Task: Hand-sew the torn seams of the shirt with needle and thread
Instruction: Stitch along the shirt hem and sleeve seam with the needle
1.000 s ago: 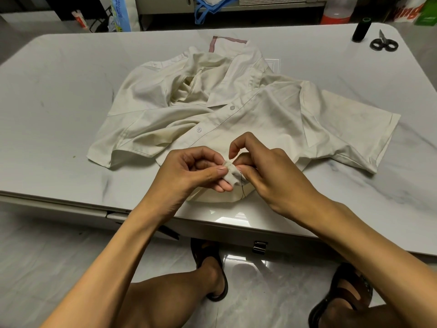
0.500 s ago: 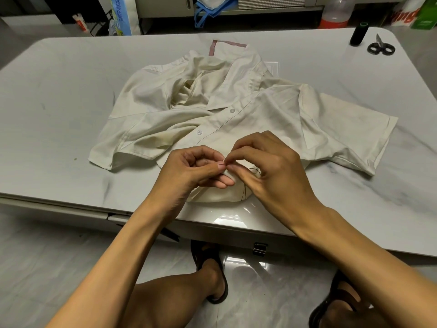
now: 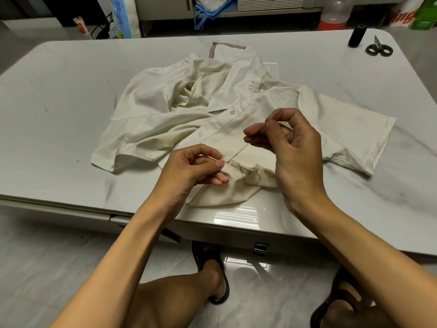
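Left hand (image 3: pixel 196 166): pinches a fold of the shirt's (image 3: pixel 165 119) near hem.
Right hand (image 3: pixel 295 147): raised over the cloth, fingertips pinched together; I can't tell on what.
Thread (image 3: pixel 251 174): dark loops at the hem between the hands.
Worktop (image 3: pixel 59 102): white, marbled; black spool (image 3: pixel 356 35) beside scissors (image 3: pixel 379 49) at the far right corner.
Floor (image 3: pixel 47 268): pale, glossy tile.

Bare forearms, bare legs; dark open-toed sandals (image 3: pixel 340 301) (both feet).

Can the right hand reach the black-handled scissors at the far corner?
Probably yes: only the cream shirt and bare white table lie between the right hand and black-handled scissors, though its fingers are pinched.
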The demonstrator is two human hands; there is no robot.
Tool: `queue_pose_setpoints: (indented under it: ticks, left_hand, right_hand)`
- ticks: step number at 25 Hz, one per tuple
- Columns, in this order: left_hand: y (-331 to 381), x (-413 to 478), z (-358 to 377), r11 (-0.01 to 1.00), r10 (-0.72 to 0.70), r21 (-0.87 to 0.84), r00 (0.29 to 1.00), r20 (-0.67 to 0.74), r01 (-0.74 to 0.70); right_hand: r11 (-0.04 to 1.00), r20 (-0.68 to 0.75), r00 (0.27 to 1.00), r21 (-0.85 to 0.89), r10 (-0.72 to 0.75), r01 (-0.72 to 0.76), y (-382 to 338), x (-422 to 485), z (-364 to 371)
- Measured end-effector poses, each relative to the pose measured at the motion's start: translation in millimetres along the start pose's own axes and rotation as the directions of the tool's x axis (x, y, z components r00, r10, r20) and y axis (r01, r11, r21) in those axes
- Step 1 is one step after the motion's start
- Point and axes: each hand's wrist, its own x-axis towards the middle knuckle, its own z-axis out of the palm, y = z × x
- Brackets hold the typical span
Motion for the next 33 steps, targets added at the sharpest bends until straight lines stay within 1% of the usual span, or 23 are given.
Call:
queue_pose_setpoints:
  ticks: [4, 8, 12, 16, 22, 25, 27, 29, 33]
  left_hand:
    - [-0.4, 0.9, 0.8, 1.0, -0.001, 0.004, 1.0, -0.002, 0.001]
    - [-1.4, 1.8, 2.2, 1.0, 0.007, 0.001, 1.0, -0.003, -0.007]
    - [-1.9, 1.3, 0.6, 0.999, 0.006, 0.052, 1.0, -0.001, -0.006]
    - [-2.1, 2.0, -2.1, 0.999, -0.001, 0.052, 1.0, 0.007, 0.001]
    - [-4.6, 3.9, -0.5, 0.999, -0.017, 0.049, 1.0, 0.006, 0.016]
    - [-7.4, 7.0, -1.4, 0.998, -0.029, 0.063, 1.0, -0.008, 0.03]
    - [-10.3, 9.7, -2.9, 0.996, -0.034, 0.086, 0.998, -0.048, 0.038]
    - [-14.4, 13.9, -5.6, 0.993, -0.034, 0.11, 0.993, -0.115, 0.047]
    - [-22.3, 19.7, -9.7, 0.986, -0.034, 0.15, 0.97, -0.241, 0.072]
  right_hand:
    - [0.995, -0.064, 0.994, 0.055, 0.091, -0.087, 3.6, 1.5, -1.1]
    - [0.993, -0.102, 0.991, 0.086, 0.088, -0.08, 1.7, 1.9, -2.9]
    - [0.985, -0.049, 0.993, 0.139, 0.111, -0.104, -0.5, 0.9, -0.8]
    - [0.977, 0.006, 0.991, 0.166, 0.133, -0.132, 0.0, 0.6, -1.3]
    - [0.987, -0.006, 0.992, 0.092, 0.129, -0.128, 3.6, 2.1, -5.3]
    - [0.991, 0.015, 0.993, 0.075, 0.113, -0.114, -0.4, 2.0, -5.7]
    - [0.995, 0.053, 0.996, 0.067, 0.072, -0.075, -7.3, 0.1, -4.8]
    - [0.994, 0.083, 0.996, 0.101, 0.033, -0.042, -17.6, -2.5, -4.0]
    - [0.987, 0.139, 0.99, 0.157, 0.014, -0.036, -40.7, -10.4, -5.2]
